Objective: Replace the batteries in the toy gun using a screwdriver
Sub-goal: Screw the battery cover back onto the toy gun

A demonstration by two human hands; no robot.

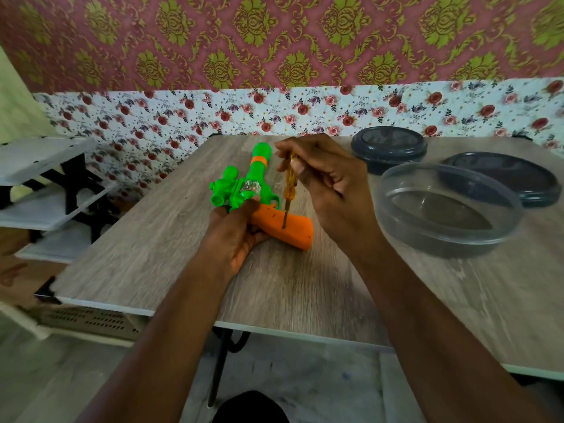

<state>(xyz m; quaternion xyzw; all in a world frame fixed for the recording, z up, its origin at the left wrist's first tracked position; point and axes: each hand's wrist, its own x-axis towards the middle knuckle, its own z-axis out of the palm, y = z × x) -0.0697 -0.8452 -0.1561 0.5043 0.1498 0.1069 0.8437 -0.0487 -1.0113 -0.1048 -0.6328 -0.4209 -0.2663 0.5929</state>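
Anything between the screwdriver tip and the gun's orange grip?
Nothing visible. The screwdriver, in the right hand, has its tip on the orange grip; the left hand holds the toy gun left of that spot, clear of it.

- The left hand is bare, with nothing worn on the fingers or wrist that show. The thumbnail is short and plain.
- The right hand is also bare. Its back shows raised knuckles and faint tendon lines, and one short, unpainted nail is visible.
- The left forearm is uncovered from the wrist to the bottom edge of the frame.
- The right forearm is uncovered in the same way. The wide lens makes it look broad near the camera.
- A rounded black shape sits at the bottom centre. It may be dark clothing on a leg, but it is too blurred to tell.
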